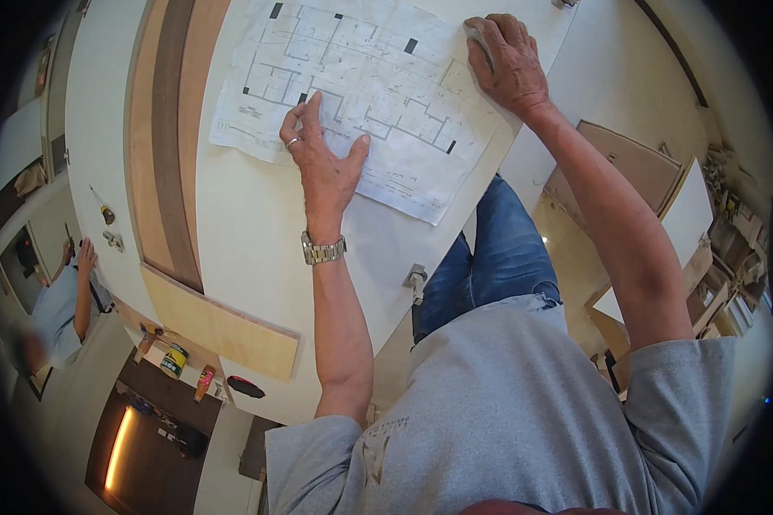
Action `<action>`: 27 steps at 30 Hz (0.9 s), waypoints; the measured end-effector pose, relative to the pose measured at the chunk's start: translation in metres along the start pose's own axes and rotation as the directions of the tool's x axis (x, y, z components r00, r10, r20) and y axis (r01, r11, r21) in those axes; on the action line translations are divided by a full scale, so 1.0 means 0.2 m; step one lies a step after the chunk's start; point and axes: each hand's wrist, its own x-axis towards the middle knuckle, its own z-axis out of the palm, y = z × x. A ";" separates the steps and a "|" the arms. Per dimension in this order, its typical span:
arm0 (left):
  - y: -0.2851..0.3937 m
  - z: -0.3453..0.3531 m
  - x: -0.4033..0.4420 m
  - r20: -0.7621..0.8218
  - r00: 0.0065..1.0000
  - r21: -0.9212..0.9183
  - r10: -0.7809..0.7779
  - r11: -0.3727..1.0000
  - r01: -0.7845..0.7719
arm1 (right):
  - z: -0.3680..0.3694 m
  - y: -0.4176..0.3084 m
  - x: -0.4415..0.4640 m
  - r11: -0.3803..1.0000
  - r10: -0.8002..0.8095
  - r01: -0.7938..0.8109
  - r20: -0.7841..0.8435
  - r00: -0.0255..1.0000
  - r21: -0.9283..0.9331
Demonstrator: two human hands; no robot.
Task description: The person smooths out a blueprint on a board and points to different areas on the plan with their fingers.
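Observation:
A large paper floor plan [386, 163], creased and printed with room outlines, lies on a white panel [258, 197]. My left hand [322, 163], with a ring and a metal watch at the wrist, rests over the plan's lower edge. Its thumb and fingers are spread and hold nothing. At the plan's upper right is my right hand [508, 73], its fingers curled around a small grey rounded object [479, 47]. The hand covers most of that object, so its kind cannot be made out.
Wooden strips [176, 129] and a pale board [223, 322] lie left of the plan. A screwdriver [103, 209], a tin [174, 360] and a small bottle [204, 382] sit farther out. A hinge [416, 279] sticks out at the panel's edge. Another person [64, 300] is at the far left.

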 end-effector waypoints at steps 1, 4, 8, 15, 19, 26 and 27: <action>0.00 0.00 0.00 0.001 1.000 -0.004 -0.002 1.000 0.002 | 0.00 0.00 0.00 1.000 0.002 -0.002 0.000 1.000 -0.002; 0.00 0.00 0.00 -0.001 1.000 0.012 0.003 1.000 -0.003 | 0.00 0.00 0.00 1.000 0.009 -0.009 0.003 1.000 -0.006; 0.00 0.00 0.00 -0.002 1.000 0.014 -0.025 1.000 0.025 | 0.01 0.00 0.00 1.000 -0.005 0.005 -0.010 1.000 -0.020; -0.02 0.03 -0.02 -0.014 1.000 0.111 0.021 0.994 -0.019 | 0.00 0.00 -0.01 1.000 0.006 -0.006 0.003 1.000 -0.026; 0.01 0.05 -0.03 -0.003 1.000 0.179 -0.013 0.984 0.013 | 0.01 0.01 0.00 1.000 -0.013 0.013 -0.022 1.000 -0.020; 0.02 0.10 -0.06 -0.046 0.999 0.228 0.009 0.974 0.001 | 0.00 -0.01 -0.01 1.000 0.010 -0.010 -0.008 1.000 -0.014; 0.02 0.10 -0.06 -0.051 0.998 0.235 0.024 0.972 -0.011 | 0.00 -0.01 -0.01 1.000 0.021 -0.021 0.006 1.000 -0.014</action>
